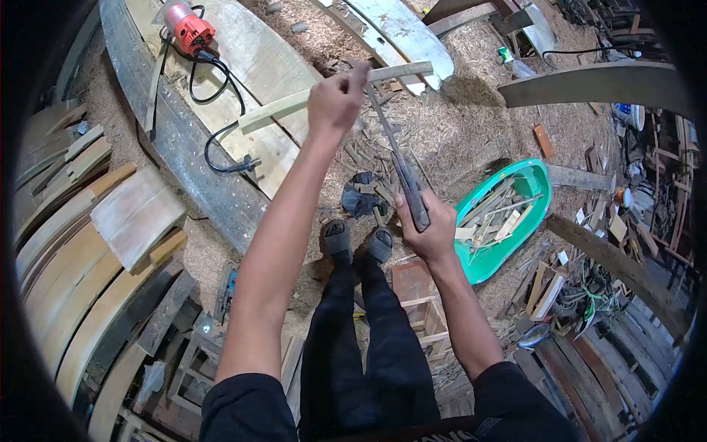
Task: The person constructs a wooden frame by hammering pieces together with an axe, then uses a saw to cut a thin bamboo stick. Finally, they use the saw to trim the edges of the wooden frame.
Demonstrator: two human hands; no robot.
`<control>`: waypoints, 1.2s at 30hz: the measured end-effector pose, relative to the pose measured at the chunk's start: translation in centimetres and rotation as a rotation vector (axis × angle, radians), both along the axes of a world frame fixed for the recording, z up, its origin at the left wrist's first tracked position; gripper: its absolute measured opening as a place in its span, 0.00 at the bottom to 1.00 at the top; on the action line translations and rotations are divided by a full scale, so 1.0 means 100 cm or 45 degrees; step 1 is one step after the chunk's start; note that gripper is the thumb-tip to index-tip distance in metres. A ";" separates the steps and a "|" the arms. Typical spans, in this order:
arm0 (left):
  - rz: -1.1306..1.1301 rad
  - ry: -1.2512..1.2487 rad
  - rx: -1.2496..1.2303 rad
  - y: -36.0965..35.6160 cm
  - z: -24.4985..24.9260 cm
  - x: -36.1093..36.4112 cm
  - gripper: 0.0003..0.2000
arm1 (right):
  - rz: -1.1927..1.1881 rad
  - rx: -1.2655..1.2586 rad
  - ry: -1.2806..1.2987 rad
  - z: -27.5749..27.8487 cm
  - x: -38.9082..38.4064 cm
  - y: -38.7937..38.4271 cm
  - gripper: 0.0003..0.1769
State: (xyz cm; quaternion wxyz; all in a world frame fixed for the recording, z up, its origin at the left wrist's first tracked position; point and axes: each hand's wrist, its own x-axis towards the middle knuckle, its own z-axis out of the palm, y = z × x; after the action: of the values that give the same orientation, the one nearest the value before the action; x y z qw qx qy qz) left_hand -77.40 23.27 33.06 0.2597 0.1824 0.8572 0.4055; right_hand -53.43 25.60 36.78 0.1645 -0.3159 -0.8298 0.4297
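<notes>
My left hand (335,104) is closed around a pale, narrow wooden strip (276,110), which sticks out on both sides of the fist. In my right hand (433,227) is the dark handle of a machete (398,151), its long blade slanting up and away. The blade's tip overlaps the strip just right of my left fist. Below the strip's left part lies a broad plank bench (291,158). Dark wood scraps (364,193) lie on the floor in front of my feet.
A red power tool (190,33) with a black cord and plug (247,163) rests on the bench. On the right stands a green tub (508,261) filled with wood offcuts. Curved boards (88,295) are stacked at left. Shavings cover the floor (471,125).
</notes>
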 end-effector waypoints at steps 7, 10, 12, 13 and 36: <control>0.182 -0.015 0.032 0.000 -0.023 0.011 0.22 | -0.064 0.169 0.162 -0.006 0.013 -0.020 0.14; 0.272 -0.265 0.065 -0.014 -0.033 0.007 0.23 | -0.054 0.220 0.227 -0.013 0.018 -0.026 0.14; 0.196 -0.247 0.048 -0.022 -0.031 0.003 0.26 | -0.028 0.178 0.223 -0.011 0.017 -0.031 0.14; 0.116 -0.150 0.029 -0.026 -0.024 0.003 0.28 | -0.019 0.112 0.192 -0.004 0.015 -0.036 0.14; 0.564 0.820 -0.540 0.041 -0.101 -0.052 0.35 | -0.322 -0.396 -0.046 -0.018 -0.027 -0.001 0.18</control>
State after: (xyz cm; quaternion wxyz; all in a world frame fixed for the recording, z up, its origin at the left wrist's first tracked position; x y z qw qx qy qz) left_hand -82.62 27.33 22.94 -0.0820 0.0539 0.9770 0.1892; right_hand -56.10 25.50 34.97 0.1514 -0.4471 -0.7098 0.5228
